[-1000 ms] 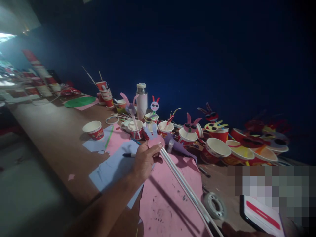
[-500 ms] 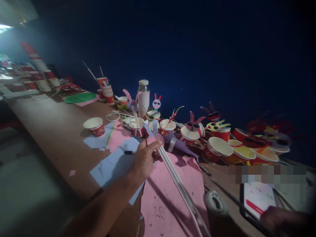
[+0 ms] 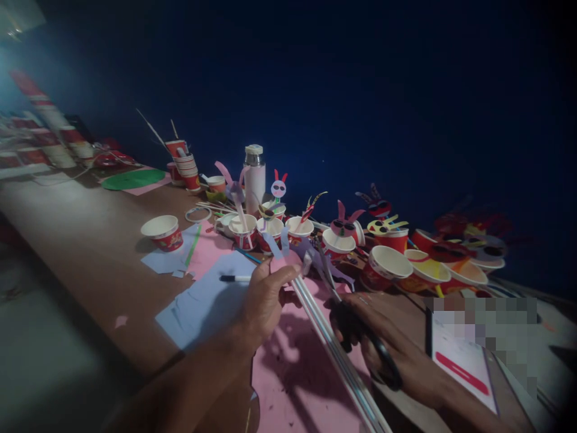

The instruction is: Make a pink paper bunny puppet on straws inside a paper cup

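Note:
My left hand [image 3: 264, 300] pinches a pink paper figure with pale blue ears [image 3: 279, 258] between thumb and fingers. From the figure, long clear-and-white strips [image 3: 331, 346] run down to the bottom right, possibly straws. Black-handled scissors [image 3: 392, 367] are in my right hand [image 3: 396, 343], fingers curled through the loops. Their blades point up and away, just right of the strips. Below both hands lies a pink paper sheet [image 3: 279, 385] with dark marks. Beside my left wrist are blue paper [image 3: 189, 313] and a marker [image 3: 234, 278].
Red-and-white paper cups [image 3: 390, 264] line the back, several holding paper animal faces. A thermos [image 3: 255, 180] stands behind them. One cup [image 3: 162, 231] sits apart at left, with a green paper disc [image 3: 134, 179] farther back. A phone or tablet [image 3: 464, 361] lies at right.
My right hand has come in from the lower right, now with scissors, near the strips. My left hand keeps its hold on the paper figure. The view has shifted slightly right.

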A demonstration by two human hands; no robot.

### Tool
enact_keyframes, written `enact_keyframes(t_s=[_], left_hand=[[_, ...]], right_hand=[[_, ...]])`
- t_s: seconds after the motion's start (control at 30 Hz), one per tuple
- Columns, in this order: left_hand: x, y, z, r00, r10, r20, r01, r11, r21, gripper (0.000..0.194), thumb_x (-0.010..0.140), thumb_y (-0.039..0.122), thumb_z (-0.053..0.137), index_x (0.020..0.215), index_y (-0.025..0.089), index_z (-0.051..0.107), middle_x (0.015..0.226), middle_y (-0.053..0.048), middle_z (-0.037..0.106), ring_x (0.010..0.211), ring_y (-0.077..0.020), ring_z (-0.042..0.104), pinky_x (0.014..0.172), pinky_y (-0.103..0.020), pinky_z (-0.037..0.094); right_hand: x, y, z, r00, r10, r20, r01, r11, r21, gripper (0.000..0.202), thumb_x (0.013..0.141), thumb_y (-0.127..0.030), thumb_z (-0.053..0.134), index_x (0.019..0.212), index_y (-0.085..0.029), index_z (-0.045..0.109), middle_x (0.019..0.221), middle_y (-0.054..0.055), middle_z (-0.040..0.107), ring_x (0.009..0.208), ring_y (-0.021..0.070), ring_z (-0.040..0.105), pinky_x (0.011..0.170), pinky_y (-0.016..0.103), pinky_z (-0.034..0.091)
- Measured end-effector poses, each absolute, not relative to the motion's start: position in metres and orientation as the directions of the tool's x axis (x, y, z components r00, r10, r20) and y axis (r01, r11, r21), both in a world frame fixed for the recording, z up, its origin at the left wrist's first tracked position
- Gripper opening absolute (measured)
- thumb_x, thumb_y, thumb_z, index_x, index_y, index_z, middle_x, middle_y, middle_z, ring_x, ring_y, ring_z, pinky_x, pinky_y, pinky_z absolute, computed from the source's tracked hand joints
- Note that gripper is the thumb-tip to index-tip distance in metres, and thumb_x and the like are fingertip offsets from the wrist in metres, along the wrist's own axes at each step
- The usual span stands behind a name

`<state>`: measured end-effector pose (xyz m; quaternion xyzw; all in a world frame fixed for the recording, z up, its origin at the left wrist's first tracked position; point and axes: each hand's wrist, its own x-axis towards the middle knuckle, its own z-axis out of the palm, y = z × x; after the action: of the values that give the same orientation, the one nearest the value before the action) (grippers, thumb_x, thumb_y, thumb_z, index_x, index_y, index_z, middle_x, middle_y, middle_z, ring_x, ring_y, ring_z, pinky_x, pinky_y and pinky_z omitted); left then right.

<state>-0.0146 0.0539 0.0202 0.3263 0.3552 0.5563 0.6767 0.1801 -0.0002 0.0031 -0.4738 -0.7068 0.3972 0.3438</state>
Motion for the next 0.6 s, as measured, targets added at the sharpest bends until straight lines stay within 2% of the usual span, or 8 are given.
enact_keyframes(t_s=[0.17,0.27,0.33,0.6], left_hand=[[-0.011,0.046,0.020,0.100,0.990,-0.101,-0.522,0.139,0.841,0.006,0.069,0.015,0.057,0.073,0.018,0.054,0.062,0.004,0.048,0.050,-0.0081,0.047,0.044,-0.019,0.041],[-0.009,0.043,0.018,0.115,0.990,-0.076,-0.527,0.125,0.841,0.005,0.070,0.015,0.055,0.073,0.018,0.055,0.062,0.003,0.048,0.050,-0.0087,0.047,0.045,-0.019,0.041],[-0.007,0.041,0.018,0.110,0.991,-0.082,-0.538,0.129,0.833,0.009,0.069,0.014,0.055,0.077,0.018,0.056,0.064,0.003,0.050,0.052,-0.0096,0.049,0.047,-0.020,0.041],[-0.002,0.038,0.022,0.148,0.986,-0.079,-0.568,0.150,0.809,0.006,0.070,0.012,0.056,0.073,0.017,0.055,0.063,0.003,0.048,0.053,-0.0092,0.046,0.051,-0.021,0.040]], right_hand=[[0.163,-0.004,-0.006,-0.298,0.948,0.107,0.380,0.221,-0.898,0.050,0.073,-0.035,0.055,0.122,-0.027,0.049,0.104,0.007,0.061,0.092,0.0246,0.058,0.079,0.036,0.049],[0.158,-0.006,0.000,-0.332,0.937,0.112,0.398,0.247,-0.883,0.049,0.069,-0.028,0.054,0.118,-0.025,0.051,0.090,0.005,0.063,0.081,0.0229,0.058,0.072,0.033,0.050],[0.156,-0.005,0.004,-0.363,0.925,0.110,0.391,0.259,-0.883,0.047,0.068,-0.027,0.053,0.114,-0.025,0.052,0.083,0.003,0.062,0.075,0.0215,0.057,0.068,0.031,0.050],[0.156,-0.005,-0.004,-0.373,0.919,0.126,0.353,0.266,-0.897,0.040,0.074,-0.033,0.051,0.114,-0.026,0.048,0.081,0.002,0.057,0.074,0.0199,0.054,0.067,0.028,0.047]])
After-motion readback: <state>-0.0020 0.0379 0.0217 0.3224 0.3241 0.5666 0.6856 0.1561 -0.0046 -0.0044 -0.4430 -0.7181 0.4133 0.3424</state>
